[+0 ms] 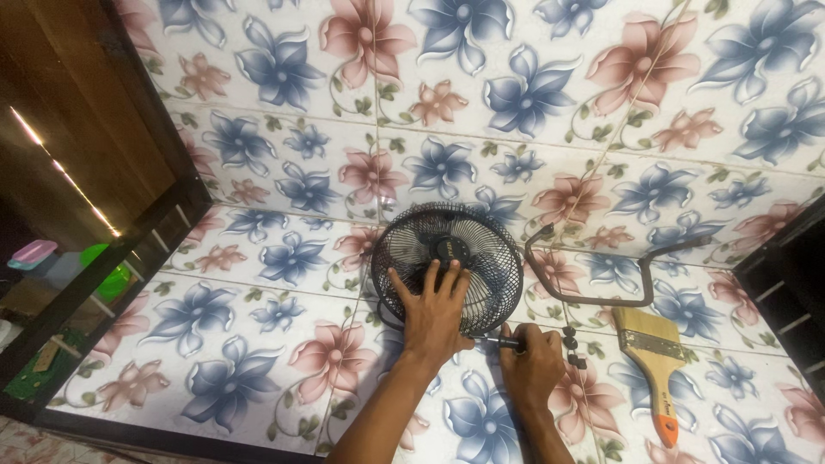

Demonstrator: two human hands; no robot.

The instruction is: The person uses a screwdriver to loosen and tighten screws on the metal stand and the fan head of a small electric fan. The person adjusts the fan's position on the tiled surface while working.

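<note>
Surface: a floor (258,258) of glossy tiles printed with blue and pink flowers, filling most of the frame; grout lines run across it at a slant.

Far left of frame: a dark wooden panel and a black frame (103,283) bordering the tiles; beyond it, at the left edge, a green plastic item (107,275) and a pink lidded container (34,252), both small and partly hidden.

Centre: a small black fan (447,266), lying with its round wire grille facing up. The grille sits just above both hands in the picture.

Left hand (434,314): spread flat, fingers wide, pressed on the lower part of the grille, holding the fan down. It grips nothing.

Right hand (533,361): lower centre-right, closed around a screwdriver (503,342). The tool's long axis runs nearly level, tip pointing left toward the lower rim of the fan, just under the left hand. The tip looks to be at the rim; actual contact cannot be told. Of the two, the left hand is on the fan; the right stands just beside it.

Right of the right hand: a short row of small dark parts (571,344), apparently screws or knobs, lying on the tile.

Centre-right: a bent dark metal bracket (601,301), apart from the fan, open side toward the upper right.

Lower right: a flat wooden-handled paintbrush (653,369) with an orange tip, bristles toward the bracket.

Far right edge: another black frame (786,283).
</note>
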